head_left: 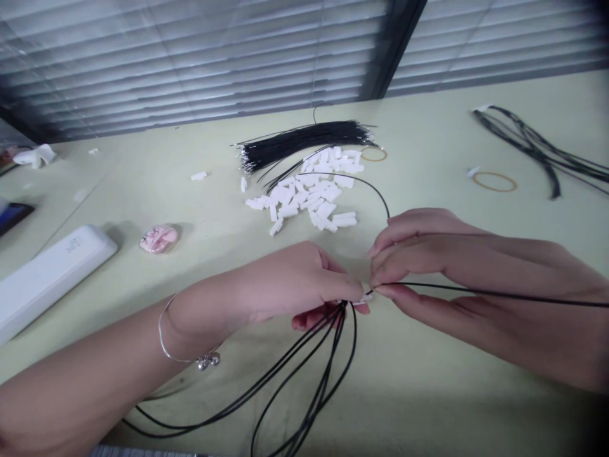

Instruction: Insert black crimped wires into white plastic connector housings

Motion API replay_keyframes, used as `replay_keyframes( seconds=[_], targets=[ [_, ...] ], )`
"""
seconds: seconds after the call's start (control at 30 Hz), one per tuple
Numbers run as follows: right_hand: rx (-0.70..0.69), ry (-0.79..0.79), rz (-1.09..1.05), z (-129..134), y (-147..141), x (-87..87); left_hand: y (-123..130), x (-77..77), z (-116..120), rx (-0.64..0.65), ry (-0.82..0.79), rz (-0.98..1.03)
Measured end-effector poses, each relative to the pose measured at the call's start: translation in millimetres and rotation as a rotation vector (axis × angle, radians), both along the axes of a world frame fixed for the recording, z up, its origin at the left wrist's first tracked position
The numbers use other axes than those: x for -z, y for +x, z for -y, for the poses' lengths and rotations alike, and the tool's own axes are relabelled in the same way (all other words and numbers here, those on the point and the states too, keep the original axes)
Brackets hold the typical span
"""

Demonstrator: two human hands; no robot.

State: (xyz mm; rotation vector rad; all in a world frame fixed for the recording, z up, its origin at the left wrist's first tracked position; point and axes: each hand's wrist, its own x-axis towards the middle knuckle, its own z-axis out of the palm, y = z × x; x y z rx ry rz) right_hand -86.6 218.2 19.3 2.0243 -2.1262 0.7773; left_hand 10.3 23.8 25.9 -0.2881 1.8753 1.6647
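Your hands are close together above the surface (428, 393), almost meeting at the fingertips. Your left hand (295, 285) pinches a small white plastic connector (365, 298), with a loose bunch of black wires (304, 374) hanging from it onto the surface. Your right hand (442, 266) is clamped on a single black wire (499, 293), its end right at the connector. A thin bracelet (174, 343) circles your left wrist.

Ahead of your hands lies a scattered pile of white connectors (304, 193), just below a bundle of black wires (299, 143), with a rubber band (373, 154) beside it. Further right are more black wires (528, 146) and another rubber band (495, 182). A long white box (52, 279) sits at the left.
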Motion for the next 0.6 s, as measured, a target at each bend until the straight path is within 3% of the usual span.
replay_keyframes(
  seconds=[0.4,0.6],
  targets=[
    [0.028,0.078,0.032,0.0,-1.1,0.2,0.7,0.0,0.5,0.018,0.038,-0.010],
    [0.019,-0.019,0.145,3.3,-0.5,2.6,0.9,-5.6,1.0,0.023,0.035,-0.002]
  ],
)
